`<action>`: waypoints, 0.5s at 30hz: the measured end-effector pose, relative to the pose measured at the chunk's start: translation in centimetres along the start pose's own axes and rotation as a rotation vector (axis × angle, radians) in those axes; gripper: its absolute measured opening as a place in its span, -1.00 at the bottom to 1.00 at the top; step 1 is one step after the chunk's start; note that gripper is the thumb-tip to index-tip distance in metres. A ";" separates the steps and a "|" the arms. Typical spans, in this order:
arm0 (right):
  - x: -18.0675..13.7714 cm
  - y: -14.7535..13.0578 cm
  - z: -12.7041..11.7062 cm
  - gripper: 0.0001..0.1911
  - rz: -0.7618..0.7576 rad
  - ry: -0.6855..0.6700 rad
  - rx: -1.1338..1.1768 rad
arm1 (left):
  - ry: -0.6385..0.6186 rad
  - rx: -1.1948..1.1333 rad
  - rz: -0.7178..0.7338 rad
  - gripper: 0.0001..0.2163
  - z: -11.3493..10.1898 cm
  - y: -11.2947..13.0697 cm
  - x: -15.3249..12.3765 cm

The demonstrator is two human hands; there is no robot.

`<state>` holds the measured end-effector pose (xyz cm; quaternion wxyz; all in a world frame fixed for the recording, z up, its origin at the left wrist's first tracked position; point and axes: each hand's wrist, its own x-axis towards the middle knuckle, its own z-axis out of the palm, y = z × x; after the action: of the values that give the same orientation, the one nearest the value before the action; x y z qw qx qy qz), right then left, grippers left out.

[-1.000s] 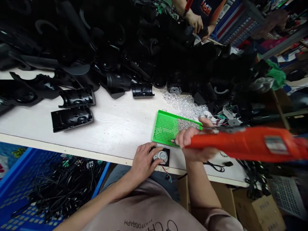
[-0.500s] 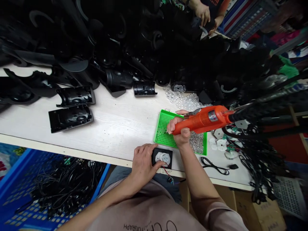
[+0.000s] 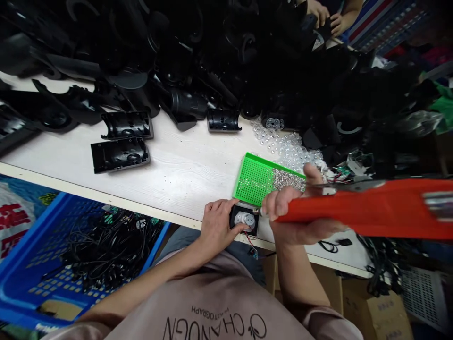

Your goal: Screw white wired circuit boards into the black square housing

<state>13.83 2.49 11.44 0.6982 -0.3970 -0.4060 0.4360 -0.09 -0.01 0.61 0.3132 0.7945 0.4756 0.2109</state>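
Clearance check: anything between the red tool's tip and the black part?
Nothing visible: the right hand holds the red tool, its tip by the black part (contact unclear); the left hand grips that part's left side.

You have a pale, wood-grained surface (image 3: 191, 165) slanting across your view, its front edge towards you and soft light brightening its bare middle. Below that edge on your left stands a blue crate (image 3: 21, 306), with a white bag (image 3: 13, 219) printed in red beside it, while low on your right are a cardboard box (image 3: 387, 314) and a grey crate (image 3: 423, 290). Beyond, at your upper right, a slotted crate (image 3: 399, 28) and a green bag (image 3: 444, 107) show in a dimmer, cluttered room.
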 end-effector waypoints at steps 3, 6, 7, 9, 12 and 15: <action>-2.2 1.2 0.2 -0.32 0.006 0.066 -0.058 | 0.005 -0.005 0.000 -0.41 0.2 -0.1 0.0; -3.1 2.4 0.1 -0.36 -0.017 0.039 -0.092 | 0.011 -0.009 0.003 -0.43 0.3 -0.2 -0.1; -3.2 2.7 0.1 -0.39 -0.024 0.023 -0.087 | 0.011 -0.007 0.003 -0.44 0.3 -0.2 -0.1; -3.2 2.8 0.1 -0.44 -0.037 0.004 -0.077 | 0.017 -0.003 0.004 -0.45 0.2 -0.1 -0.1; -3.2 2.8 0.2 -0.47 -0.065 0.007 -0.080 | 0.023 -0.013 0.002 -0.46 0.1 0.0 -0.1; -3.5 2.9 0.4 -0.44 -0.080 0.008 -0.083 | 0.018 -0.027 -0.004 -0.47 0.1 0.0 -0.1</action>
<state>11.63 0.22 8.19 0.6998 -0.4106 -0.4364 0.3888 -0.07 -0.17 0.58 0.3199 0.7872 0.4773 0.2239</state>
